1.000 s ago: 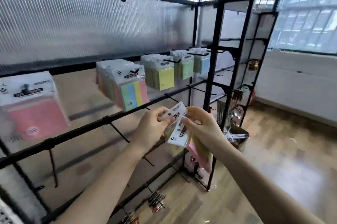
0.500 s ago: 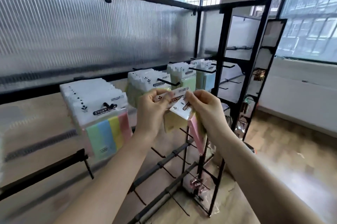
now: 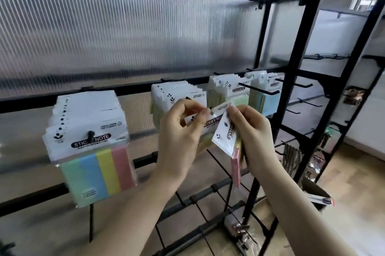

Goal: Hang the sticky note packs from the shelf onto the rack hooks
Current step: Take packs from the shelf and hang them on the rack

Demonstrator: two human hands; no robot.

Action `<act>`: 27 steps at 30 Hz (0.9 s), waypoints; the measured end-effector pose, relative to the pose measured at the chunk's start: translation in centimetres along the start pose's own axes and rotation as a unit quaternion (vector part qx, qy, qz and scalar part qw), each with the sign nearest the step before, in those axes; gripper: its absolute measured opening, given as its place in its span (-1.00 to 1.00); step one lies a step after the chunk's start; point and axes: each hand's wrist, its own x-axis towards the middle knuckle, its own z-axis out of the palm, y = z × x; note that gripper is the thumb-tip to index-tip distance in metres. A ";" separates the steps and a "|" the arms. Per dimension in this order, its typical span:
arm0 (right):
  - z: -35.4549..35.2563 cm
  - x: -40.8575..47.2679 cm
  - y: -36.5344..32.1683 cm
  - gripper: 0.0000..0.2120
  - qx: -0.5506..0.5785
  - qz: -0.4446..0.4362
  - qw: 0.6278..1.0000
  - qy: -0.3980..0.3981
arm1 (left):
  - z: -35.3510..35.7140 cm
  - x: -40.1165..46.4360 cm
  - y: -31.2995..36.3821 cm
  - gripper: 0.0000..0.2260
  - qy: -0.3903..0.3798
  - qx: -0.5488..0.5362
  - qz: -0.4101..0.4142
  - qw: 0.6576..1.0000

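My left hand pinches the white header of a yellow sticky note pack in front of the second hook's stack. Close beside it, my right hand grips a pink sticky note pack by its header, the pink pad hanging down below. The two packs touch between my hands. A full stack of multicolour packs hangs on the hook at the left. Further stacks of green packs and blue packs hang to the right on the black rack bar.
Bare black hooks stick out between the right stacks and on lower bars. A ribbed translucent panel backs the rack. A second black rack stands at the right with small hanging items. A cardboard box sits on the wooden floor.
The view has closed in on the rack and my hands have risen to the second stack. The two packs have come further apart, the yellow one in my left hand, the pink one in my right.
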 end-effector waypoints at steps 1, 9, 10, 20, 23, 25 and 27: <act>-0.1 0.3 0.0 -0.72 0.014 -0.005 1.000 -0.012 | 0.1 0.0 0.1 -0.95 0.007 -0.005 0.002 1.000; 0.0 2.7 1.6 -0.75 0.001 0.008 0.995 -0.099 | 0.8 0.3 -0.9 -0.92 0.085 0.047 -0.044 0.994; 0.2 2.8 2.0 -0.80 0.001 0.006 0.994 -0.109 | 0.8 0.3 -1.2 -0.90 0.101 0.081 -0.030 0.991; 2.5 4.0 5.1 -0.74 -0.078 -0.018 0.994 -0.070 | 0.3 1.8 -3.3 -0.74 0.241 0.332 0.038 0.911; 2.9 4.6 5.3 -0.73 -0.106 -0.028 0.992 -0.058 | 0.4 2.3 -3.5 -0.76 0.245 0.350 0.012 0.904; 3.0 5.0 5.4 -0.72 -0.112 -0.024 0.992 -0.060 | 0.4 2.5 -3.7 -0.77 0.249 0.370 -0.001 0.895; 3.2 5.4 5.3 -0.72 -0.113 -0.016 0.991 -0.065 | 0.5 2.6 -3.8 -0.74 0.255 0.383 -0.012 0.888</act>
